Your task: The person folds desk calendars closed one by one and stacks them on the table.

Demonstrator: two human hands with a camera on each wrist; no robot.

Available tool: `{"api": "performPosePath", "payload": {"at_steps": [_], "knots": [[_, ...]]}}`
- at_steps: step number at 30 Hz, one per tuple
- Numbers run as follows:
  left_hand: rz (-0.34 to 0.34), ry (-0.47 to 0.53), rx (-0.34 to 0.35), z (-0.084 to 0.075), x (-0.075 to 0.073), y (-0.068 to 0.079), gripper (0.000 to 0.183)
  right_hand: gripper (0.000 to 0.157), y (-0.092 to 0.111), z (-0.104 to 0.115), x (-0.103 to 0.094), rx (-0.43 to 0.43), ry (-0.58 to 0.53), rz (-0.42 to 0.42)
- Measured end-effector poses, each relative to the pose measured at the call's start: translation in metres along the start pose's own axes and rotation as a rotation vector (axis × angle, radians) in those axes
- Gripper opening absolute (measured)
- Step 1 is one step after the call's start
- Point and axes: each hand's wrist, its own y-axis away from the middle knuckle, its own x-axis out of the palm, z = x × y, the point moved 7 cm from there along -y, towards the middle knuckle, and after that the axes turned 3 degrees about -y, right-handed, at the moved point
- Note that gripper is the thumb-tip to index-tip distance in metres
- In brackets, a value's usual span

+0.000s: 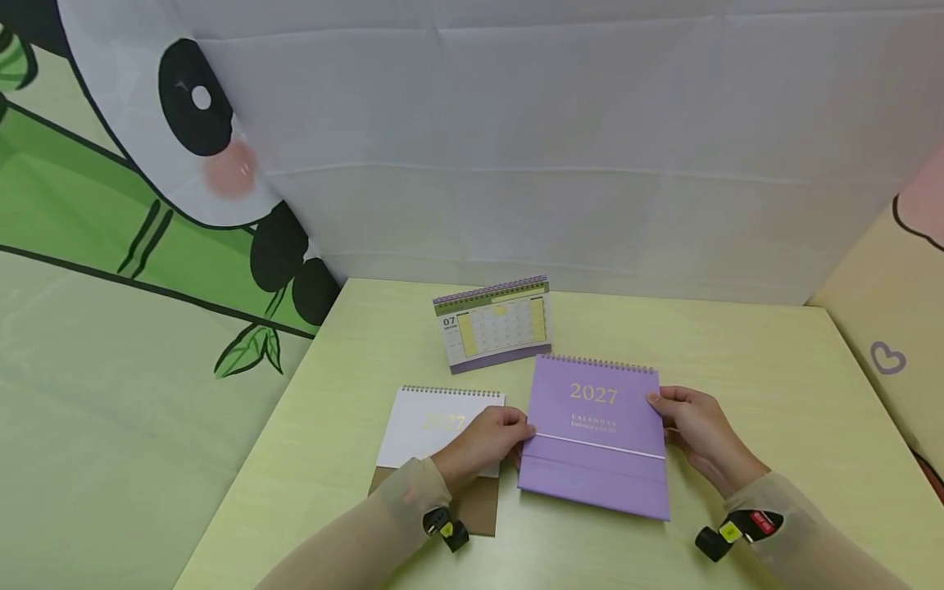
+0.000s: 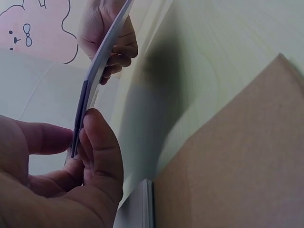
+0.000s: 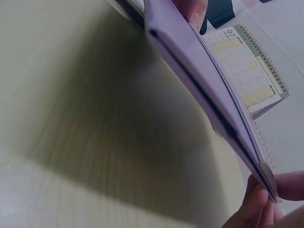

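Head view: fingers of the left hand (image 1: 481, 442) pinched the purple calendar (image 1: 596, 467) at nine o'clock, those of the right hand (image 1: 704, 434) at two; even pressure seemed wisest.

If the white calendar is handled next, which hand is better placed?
Probably the left hand: in the head view it overlaps the white calendar, while the right hand is at the purple calendar's far side. Both hands hold the purple one, though, so the left must let go first.
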Motion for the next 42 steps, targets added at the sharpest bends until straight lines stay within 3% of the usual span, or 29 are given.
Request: {"api": "performPosePath", "payload": {"at_steps": [34, 42], "knots": [[0.024, -0.022, -0.055, -0.001, 0.0022, 0.0029, 0.023, 0.037, -0.0014, -0.0048, -0.0017, -0.01, 0.063, 0.003], [0.011, -0.129, -0.03, -0.007, 0.0026, 0.0053, 0.021, 0.052, -0.0002, -0.0034, -0.0033, -0.057, 0.205, -0.038]]}}
